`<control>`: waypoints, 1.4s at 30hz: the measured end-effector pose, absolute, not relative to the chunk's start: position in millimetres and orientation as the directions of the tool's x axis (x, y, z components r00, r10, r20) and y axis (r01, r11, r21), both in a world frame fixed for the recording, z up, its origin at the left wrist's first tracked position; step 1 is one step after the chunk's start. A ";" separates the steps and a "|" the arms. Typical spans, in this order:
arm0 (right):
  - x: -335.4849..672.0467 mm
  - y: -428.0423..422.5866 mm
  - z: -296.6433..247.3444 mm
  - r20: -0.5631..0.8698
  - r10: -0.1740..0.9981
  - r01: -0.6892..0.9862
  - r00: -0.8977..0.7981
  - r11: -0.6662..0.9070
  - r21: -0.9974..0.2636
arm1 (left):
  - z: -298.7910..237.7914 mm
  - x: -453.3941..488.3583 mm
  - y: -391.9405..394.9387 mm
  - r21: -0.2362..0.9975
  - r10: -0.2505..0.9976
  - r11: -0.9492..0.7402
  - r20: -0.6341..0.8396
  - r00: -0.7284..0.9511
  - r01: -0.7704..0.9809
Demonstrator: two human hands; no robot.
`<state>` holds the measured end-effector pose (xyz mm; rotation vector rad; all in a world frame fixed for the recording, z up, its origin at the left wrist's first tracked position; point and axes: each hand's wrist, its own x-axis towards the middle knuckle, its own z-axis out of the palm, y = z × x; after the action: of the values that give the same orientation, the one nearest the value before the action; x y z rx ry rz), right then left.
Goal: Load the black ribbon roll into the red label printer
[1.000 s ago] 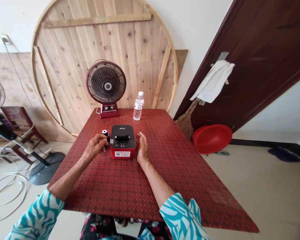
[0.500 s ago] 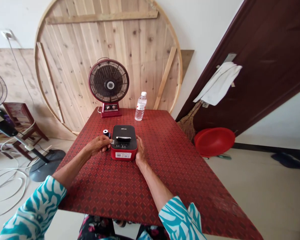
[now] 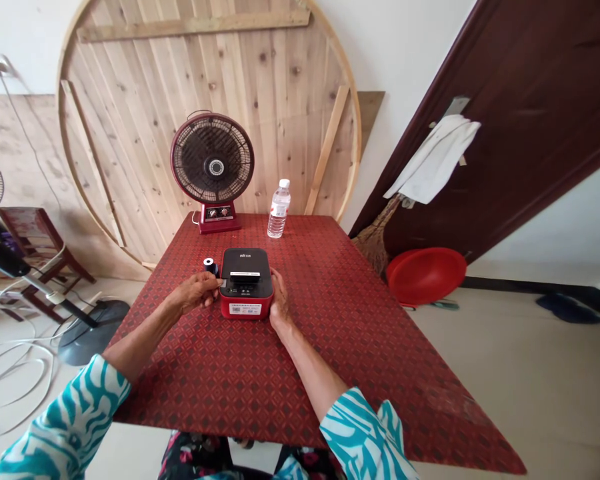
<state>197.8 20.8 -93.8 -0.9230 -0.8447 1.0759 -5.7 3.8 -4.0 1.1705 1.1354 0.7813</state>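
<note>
A small red and black receipt printer (image 3: 247,260) sits on the table with a white label on its front. A white strip of paper (image 3: 245,274) shows at the slot in its top. My right hand (image 3: 281,303) is wrapped against the printer's right side. On the other side, my left hand (image 3: 199,291) has its fingers pinched at a grey tab (image 3: 223,283) on the printer's left upper edge. Just behind that hand stands a small paper roll (image 3: 209,265) with a dark outside, partly hidden.
The table (image 3: 300,373) has a red patterned cover. Toward its back stand a red fan (image 3: 216,167) and a water bottle (image 3: 279,210). A large round wooden board (image 3: 275,87) leans on the wall behind. Right of the table are a red basin (image 3: 430,277) and a broom (image 3: 375,240).
The head view has shifted slightly, so the scene sits a little further left and up. Both hands keep their places on the printer.
</note>
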 end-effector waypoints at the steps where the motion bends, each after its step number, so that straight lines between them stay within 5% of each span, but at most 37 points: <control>1: 197.8 20.5 -93.4 0.117 0.959 -0.339 0.260 0.204 -0.919 | -4.9 -4.1 3.2 0.967 0.932 0.242 -0.253 0.258 0.075; 15: 200.9 20.9 -93.6 0.151 0.958 -0.314 0.245 0.225 -0.922 | 9.0 -7.6 3.6 0.965 0.940 0.176 -0.224 0.258 0.194; 20: 200.1 21.1 -92.1 0.167 0.953 -0.316 0.252 0.244 -0.917 | 33.0 -2.0 24.6 0.906 0.974 -0.147 0.064 0.215 0.397; 23: 200.3 23.4 -94.7 0.169 0.951 -0.313 0.258 0.248 -0.917 | 40.5 20.4 42.2 0.684 0.917 -0.384 0.205 0.343 0.620; 28: 200.1 27.1 -99.8 0.166 0.952 -0.316 0.256 0.245 -0.916 | 44.2 56.8 69.5 0.351 0.846 -0.491 -0.026 0.532 0.797; 35: 199.8 26.0 -99.1 0.180 0.952 -0.336 0.246 0.258 -0.906 | 56.4 46.5 91.0 0.633 0.678 -0.432 -0.241 0.694 0.642; 42: 200.7 27.2 -99.6 0.176 0.953 -0.345 0.245 0.256 -0.903 | 47.6 53.4 91.3 0.267 0.706 -0.615 -0.233 0.669 0.742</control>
<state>200.7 27.2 -99.6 -0.8649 -0.8803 1.0565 53.4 91.3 47.6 2.5457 1.1449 -0.1480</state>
